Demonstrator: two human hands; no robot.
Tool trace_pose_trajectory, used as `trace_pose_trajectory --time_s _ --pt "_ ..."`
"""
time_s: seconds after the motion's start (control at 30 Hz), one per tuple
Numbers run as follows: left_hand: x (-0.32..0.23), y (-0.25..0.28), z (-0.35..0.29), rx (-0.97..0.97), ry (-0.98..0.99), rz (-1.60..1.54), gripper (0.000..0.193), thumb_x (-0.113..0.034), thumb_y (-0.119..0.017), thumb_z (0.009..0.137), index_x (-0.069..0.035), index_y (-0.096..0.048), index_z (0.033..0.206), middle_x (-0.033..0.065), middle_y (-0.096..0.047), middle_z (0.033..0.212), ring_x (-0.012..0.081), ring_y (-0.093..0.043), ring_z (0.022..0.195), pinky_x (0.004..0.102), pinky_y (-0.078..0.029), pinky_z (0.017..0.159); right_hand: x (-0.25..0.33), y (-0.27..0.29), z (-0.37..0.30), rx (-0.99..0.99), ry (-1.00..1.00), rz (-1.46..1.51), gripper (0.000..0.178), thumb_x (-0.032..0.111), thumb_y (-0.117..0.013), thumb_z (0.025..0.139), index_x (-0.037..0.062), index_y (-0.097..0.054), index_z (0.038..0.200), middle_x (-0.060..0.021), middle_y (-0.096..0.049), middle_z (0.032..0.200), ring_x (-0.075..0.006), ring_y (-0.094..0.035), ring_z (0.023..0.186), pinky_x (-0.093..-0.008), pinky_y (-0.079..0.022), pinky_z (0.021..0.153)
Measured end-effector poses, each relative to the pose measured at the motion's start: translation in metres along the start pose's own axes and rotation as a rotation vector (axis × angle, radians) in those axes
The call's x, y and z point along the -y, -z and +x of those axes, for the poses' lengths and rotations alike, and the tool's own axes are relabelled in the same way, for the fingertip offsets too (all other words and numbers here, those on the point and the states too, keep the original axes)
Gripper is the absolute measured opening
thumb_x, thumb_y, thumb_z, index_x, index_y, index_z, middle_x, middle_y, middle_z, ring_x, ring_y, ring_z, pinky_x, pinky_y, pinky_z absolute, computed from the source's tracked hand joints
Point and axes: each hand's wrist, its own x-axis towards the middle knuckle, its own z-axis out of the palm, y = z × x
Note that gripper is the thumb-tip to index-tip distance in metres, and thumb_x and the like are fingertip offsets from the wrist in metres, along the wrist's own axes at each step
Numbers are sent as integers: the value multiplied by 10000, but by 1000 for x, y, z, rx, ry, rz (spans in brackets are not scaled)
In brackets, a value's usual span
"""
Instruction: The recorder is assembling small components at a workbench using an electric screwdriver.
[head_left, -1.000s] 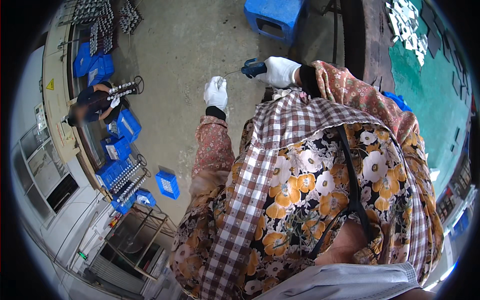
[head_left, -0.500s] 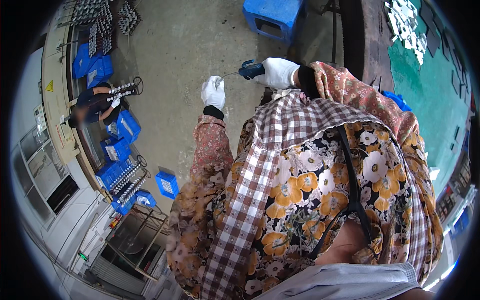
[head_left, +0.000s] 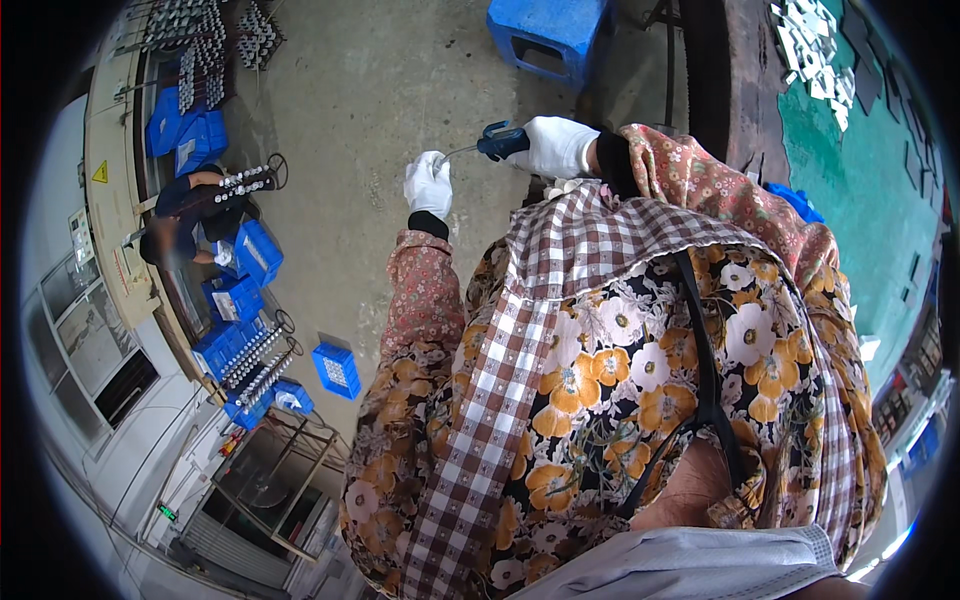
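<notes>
My right hand (head_left: 556, 147), in a white glove, is wrapped round a dark blue air blow gun (head_left: 502, 141). Its thin, bent metal nozzle (head_left: 461, 151) points left. At the nozzle's tip is my left hand (head_left: 428, 183), also gloved in white, with its fingers pinched together. Whatever those fingers hold is too small and too covered to make out. Both hands are raised in front of my checked apron (head_left: 560, 245), above the concrete floor.
A blue plastic stool (head_left: 550, 40) stands ahead. On the right, a green-topped table (head_left: 830, 190) carries pale flat pieces (head_left: 815, 50). At left, a co-worker (head_left: 185, 215) is among blue crates (head_left: 258, 252) and racks of small parts (head_left: 205, 50).
My hands and the blow gun stay almost in place. The co-worker's gloved hand has moved down toward a blue crate, away from the rack of parts.
</notes>
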Motion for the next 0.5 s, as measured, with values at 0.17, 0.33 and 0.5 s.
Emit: trace_pose_trajectory --time_s 0.17,0.33,0.5 --pt "-3 0 6 27 29 -19 122 -150 -639 814 -76 -601 903 88 -606 781 241 -562 785 340 -446 739 -4 1 4 -11 -38 -15 405 364 -622 774 -27 -658 872 -229 -635 786 -355 -630 752 -385 -489 710" --pt "30 -13 -5 -77 231 -639 111 -173 -609 858 -100 -537 898 36 -497 636 170 -462 465 325 -422 444 12 0 -4 -48 1 -38 425 376 -600 773 -34 -659 869 -245 -634 832 -366 -631 790 -398 -489 735" --pt "-61 28 26 107 621 -1108 267 -355 -498 921 -91 -501 883 -3 -406 557 118 -330 349 285 -291 325 18 23 -28 -103 -16 -26 374 330 -633 786 -21 -643 915 -224 -644 821 -357 -633 807 -394 -494 741"
